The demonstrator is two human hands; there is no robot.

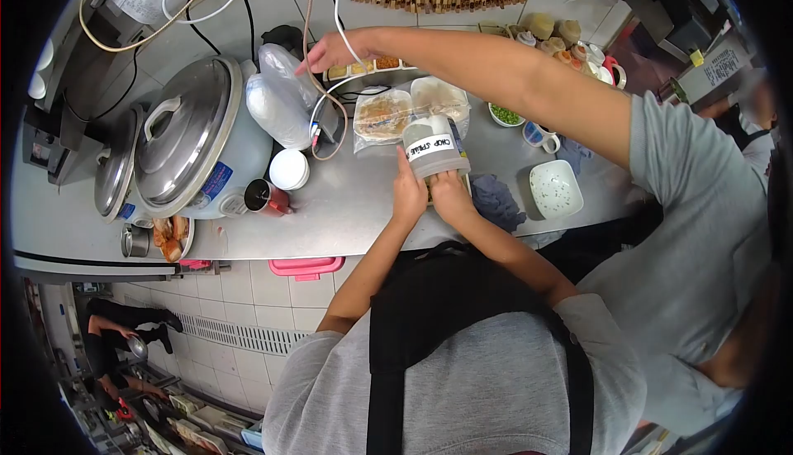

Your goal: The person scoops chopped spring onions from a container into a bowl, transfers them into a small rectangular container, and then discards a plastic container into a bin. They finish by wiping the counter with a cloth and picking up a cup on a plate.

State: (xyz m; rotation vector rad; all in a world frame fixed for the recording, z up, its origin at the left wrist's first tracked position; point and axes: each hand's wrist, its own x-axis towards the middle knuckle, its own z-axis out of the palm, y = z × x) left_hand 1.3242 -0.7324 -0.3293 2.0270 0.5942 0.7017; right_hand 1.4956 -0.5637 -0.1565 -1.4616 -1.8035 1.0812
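A clear plastic tub (436,151) with a handwritten label that begins "CHOP SPRI" is between my hands over the counter. My left hand (409,192) grips its left side, one finger stretched up beside the label. Fingers of my right hand (451,195) close on its near edge, partly hidden by the tub. Just beyond lie clear bags of food (382,118). A bunched grey cloth (496,204) sits right of my right hand. Whatever is beneath the tub is mostly hidden.
A co-worker's arm (496,75) stretches over the counter from the right, hand near the cables. Large lidded pots (186,145) stand left, near a white lidded tub (289,170) and a dark red cup (267,197). A white bowl (555,190) is at right, chopped greens (504,114) behind.
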